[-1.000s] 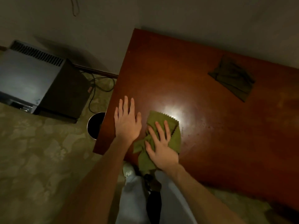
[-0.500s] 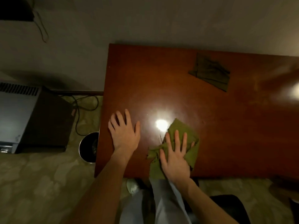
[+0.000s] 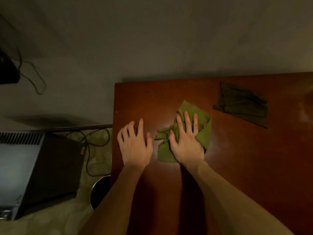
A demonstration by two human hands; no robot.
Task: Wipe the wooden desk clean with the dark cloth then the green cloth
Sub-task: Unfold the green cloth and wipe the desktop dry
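Nearest us, our left hand rests on the bench just inside its left edge, fingers loosely spread. Beside it, our right hand presses the green cloth flat with spread fingers. Bare wood runs open to the right of that cloth, and farther back the dark cloth lies crumpled near the bench's far edge, where the wall begins.

wooden desk (reddish), green cloth, dark cloth
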